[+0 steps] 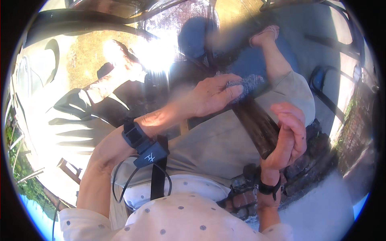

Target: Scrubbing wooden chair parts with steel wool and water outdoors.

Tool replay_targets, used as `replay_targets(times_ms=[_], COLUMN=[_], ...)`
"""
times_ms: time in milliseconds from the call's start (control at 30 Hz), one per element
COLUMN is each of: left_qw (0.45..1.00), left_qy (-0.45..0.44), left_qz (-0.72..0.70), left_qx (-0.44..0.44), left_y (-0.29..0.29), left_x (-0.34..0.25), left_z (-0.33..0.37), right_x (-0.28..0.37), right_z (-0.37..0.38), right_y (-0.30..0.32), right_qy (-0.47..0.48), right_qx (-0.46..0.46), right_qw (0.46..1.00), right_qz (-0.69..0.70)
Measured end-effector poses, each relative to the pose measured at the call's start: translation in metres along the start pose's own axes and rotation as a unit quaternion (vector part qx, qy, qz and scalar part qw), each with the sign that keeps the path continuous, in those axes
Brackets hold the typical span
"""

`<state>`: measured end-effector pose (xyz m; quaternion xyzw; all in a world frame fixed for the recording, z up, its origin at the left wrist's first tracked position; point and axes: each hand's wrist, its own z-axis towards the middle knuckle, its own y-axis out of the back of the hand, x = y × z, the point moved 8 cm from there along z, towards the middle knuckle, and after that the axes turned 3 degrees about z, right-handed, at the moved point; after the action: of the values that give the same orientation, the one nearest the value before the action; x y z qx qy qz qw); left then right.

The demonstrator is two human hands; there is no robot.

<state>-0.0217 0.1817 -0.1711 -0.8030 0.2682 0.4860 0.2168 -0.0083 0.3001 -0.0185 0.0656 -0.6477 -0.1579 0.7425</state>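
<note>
My left hand reaches across from the left, its fingers closed on a fuzzy blue-grey pad that looks like a scouring pad. The pad lies at the upper end of a dark brown flat bar, which slopes down to the right over my trousered leg. At the bar's lower end is my right hand, fingers curled, with the bar's end against the palm and wrist. The right thumb is mostly hidden. A black wristband with a small box and cable sits on my left forearm.
Bricks are stacked by my right hip. My bare feet rest apart, one near a blue surface. Strong sun glare hides part of the ground ahead. A black curved frame crosses the far left, and a wooden stick lies at left.
</note>
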Motion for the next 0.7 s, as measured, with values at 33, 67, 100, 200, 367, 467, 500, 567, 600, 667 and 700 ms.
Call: replay_targets(times_ms=[33,67,100,200,367,467,500,567,600,667,700], left_qw=[0.998,0.998,0.991,0.991,0.988,0.956,0.956,0.983,0.989,0.996,0.998], left_qy=[-0.056,-0.057,-0.13,-0.129,0.044,0.078,0.082,0.136,0.118,0.074,0.04], left_qz=[-0.017,-0.015,0.004,0.018,0.137,0.258,0.257,0.096,0.069,0.036,0.026], left_qx=[0.014,0.009,-0.019,-0.034,-0.049,-0.118,-0.117,-0.079,-0.057,-0.045,-0.051], left_y=[-0.009,-0.011,-0.011,-0.006,0.035,0.055,0.053,0.034,0.025,0.007,-0.001], left_x=[-0.023,-0.022,-0.028,-0.002,0.119,0.131,0.131,0.11,0.088,0.051,0.031], left_z=[-0.014,-0.02,-0.024,-0.006,0.054,0.068,0.063,0.055,0.047,0.021,0.009], right_x=[-0.001,-0.001,0.0,-0.001,-0.005,0.001,0.005,0.007,0.005,-0.001,0.0], right_z=[-0.001,0.001,0.002,-0.003,-0.011,-0.011,-0.008,-0.006,-0.008,-0.01,-0.01], right_y=[0.001,0.001,0.0,-0.003,-0.003,-0.005,-0.007,-0.002,0.0,0.001,0.001], right_qy=[-0.007,-0.004,0.017,0.033,-0.011,-0.013,0.006,0.026,0.035,0.051,0.056], right_qx=[-0.001,0.002,0.013,0.034,0.048,0.054,0.05,0.037,0.032,0.014,0.012], right_qw=[1.0,1.0,1.0,0.998,0.999,0.998,0.998,0.999,0.998,0.996,0.996], right_qz=[-0.01,-0.006,-0.015,-0.032,-0.011,0.026,0.023,0.004,-0.03,-0.066,-0.07])
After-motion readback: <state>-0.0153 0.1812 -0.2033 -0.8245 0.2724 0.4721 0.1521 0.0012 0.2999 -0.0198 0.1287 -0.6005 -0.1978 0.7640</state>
